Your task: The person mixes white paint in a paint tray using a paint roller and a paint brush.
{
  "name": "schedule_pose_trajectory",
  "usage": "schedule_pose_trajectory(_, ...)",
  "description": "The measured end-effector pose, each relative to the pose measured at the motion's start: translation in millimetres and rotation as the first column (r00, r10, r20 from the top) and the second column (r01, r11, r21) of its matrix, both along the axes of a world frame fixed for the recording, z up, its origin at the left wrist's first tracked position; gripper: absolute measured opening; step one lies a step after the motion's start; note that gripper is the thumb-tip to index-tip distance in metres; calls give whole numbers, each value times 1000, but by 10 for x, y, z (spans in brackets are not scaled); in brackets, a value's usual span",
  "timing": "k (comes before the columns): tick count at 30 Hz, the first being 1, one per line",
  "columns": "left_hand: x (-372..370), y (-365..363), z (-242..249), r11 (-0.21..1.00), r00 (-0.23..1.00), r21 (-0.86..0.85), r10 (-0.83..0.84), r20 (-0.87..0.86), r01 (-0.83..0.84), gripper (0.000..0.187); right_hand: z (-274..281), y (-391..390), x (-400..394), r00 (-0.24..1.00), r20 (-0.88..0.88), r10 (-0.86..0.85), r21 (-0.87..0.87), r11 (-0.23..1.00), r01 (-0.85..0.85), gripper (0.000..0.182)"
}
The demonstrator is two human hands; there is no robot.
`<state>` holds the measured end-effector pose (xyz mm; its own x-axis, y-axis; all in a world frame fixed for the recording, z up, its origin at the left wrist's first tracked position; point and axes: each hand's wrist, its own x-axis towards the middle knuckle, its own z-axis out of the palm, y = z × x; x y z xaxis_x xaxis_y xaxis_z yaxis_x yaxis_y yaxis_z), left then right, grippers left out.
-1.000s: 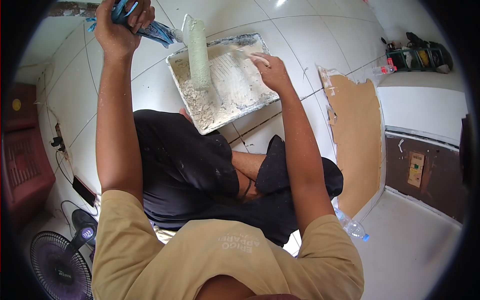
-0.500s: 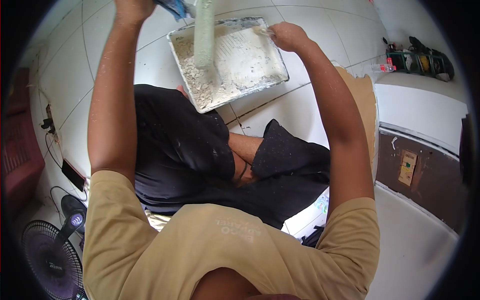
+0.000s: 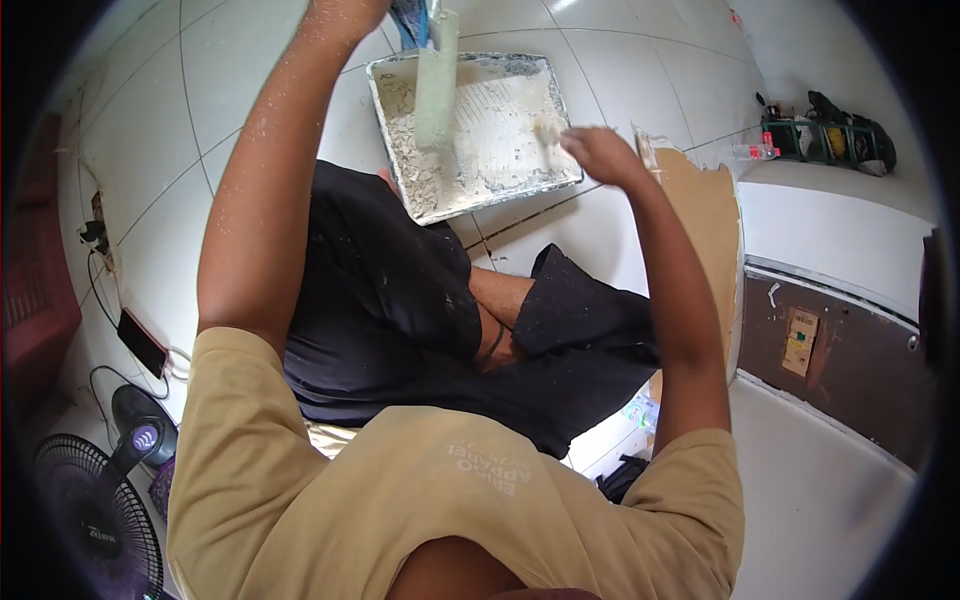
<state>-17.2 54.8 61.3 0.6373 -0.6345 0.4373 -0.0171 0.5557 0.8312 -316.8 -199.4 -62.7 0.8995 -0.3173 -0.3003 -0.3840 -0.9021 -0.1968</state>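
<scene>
At the top edge, my left hand (image 3: 348,14) is partly cut off by the frame. It is closed on a paint roller, whose handle side looks blue. The pale green roller sleeve (image 3: 437,95) hangs over the left part of a paint tray (image 3: 478,208). Dried flakes and off-white paint cover the inside of this tray. My right hand (image 3: 605,155) is closed at the tray's right side, on what looks like a small brush (image 3: 548,132). Its pale tip is blurred and lies over the ribbed part of the tray.
White floor tiles (image 3: 520,240) surround my crossed legs. Cardboard (image 3: 705,210) lies to the right, near a ledge with a green rack (image 3: 825,138) and a red-capped bottle (image 3: 765,150). At left are a black fan (image 3: 100,520), a phone (image 3: 142,343) with a cable and a reddish chair (image 3: 40,270).
My left hand and the roller have shifted right in view, as has the tray. My right hand has come down and slightly right, bringing the brush from the tray's upper corner towards its right middle.
</scene>
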Motion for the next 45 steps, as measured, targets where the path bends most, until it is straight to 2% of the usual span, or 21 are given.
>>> schedule_pose_trajectory(3,-343,70,287,984,987,135,128,-98,-114,47,191,471,-433,978,156,-142,175,978,114,44)
schedule_pose_trajectory(5,-512,-7,268,977,977,134,181,-116,-165,47,185,698,-736,841,258,-475,358,856,373,45)
schedule_pose_trajectory(7,-658,-160,106,974,980,178,160,-121,-137,46,-196,790,-1082,739,319,-594,396,792,466,47)
schedule_pose_trajectory(9,-735,-345,-103,973,974,213,133,-185,-92,40,-335,913,-1221,759,204,-618,328,774,542,48)
schedule_pose_trajectory(13,-791,-399,-179,967,969,239,138,-207,-86,30,-198,932,-984,747,300,-593,458,776,433,44)
schedule_pose_trajectory(15,-752,-385,-152,974,978,208,130,-163,-95,34,-264,951,-916,734,366,-572,461,797,390,44)
schedule_pose_trajectory(18,-608,-260,-251,972,981,186,164,-103,-143,37,-431,883,-913,860,267,-435,353,874,333,43)
schedule_pose_trajectory(25,-693,-314,-314,960,974,168,226,-5,-222,44,-330,946,-936,890,277,-362,260,920,293,48)
schedule_pose_trajectory(27,-693,-369,-314,963,975,154,222,5,-220,45,131,992,-874,749,384,-539,383,832,402,51)
schedule_pose_trajectory(28,-709,-383,-310,968,977,143,211,-13,-207,45,175,989,-848,572,607,-552,387,834,393,51)
schedule_pose_trajectory(29,-719,-377,-315,971,979,134,203,-33,-197,46,343,1011,-871,470,597,-650,517,760,394,54)
schedule_pose_trajectory(31,-706,-361,-340,967,978,153,207,-17,-202,45,151,933,-832,390,623,-678,469,723,508,53)
schedule_pose_trajectory(33,-650,-406,-342,985,992,148,104,-67,-93,47,-216,806,-812,689,316,-653,248,757,604,49)
schedule_pose_trajectory(35,-652,-417,-318,986,995,158,57,-82,-43,47,-864,617,-900,853,197,-483,131,876,465,41)
schedule_pose_trajectory(37,-758,-450,-307,953,993,281,116,19,-117,45,-602,623,-826,774,344,-532,151,845,513,38)
schedule_pose_trajectory(39,-832,-470,-281,954,992,275,124,-9,-116,43,215,869,-655,591,489,-641,264,755,600,37)
schedule_pose_trajectory(40,-845,-478,-271,954,990,267,135,27,-138,43,349,951,-638,504,614,-608,310,773,554,42)
schedule_pose_trajectory(41,-867,-429,-277,951,989,271,137,63,-149,42,-31,904,-683,509,606,-611,314,772,553,42)
schedule_pose_trajectory(42,-824,-426,-312,963,992,241,117,35,-122,40,-693,734,-741,763,404,-505,93,852,515,41)
schedule_pose_trajectory(43,-807,-419,-299,967,992,223,115,47,-122,40,-982,570,-704,914,141,-380,-113,911,396,40)
schedule_pose_trajectory(45,-813,-360,-289,940,985,293,170,42,-175,38,-676,739,-640,868,196,-456,-84,874,478,36)
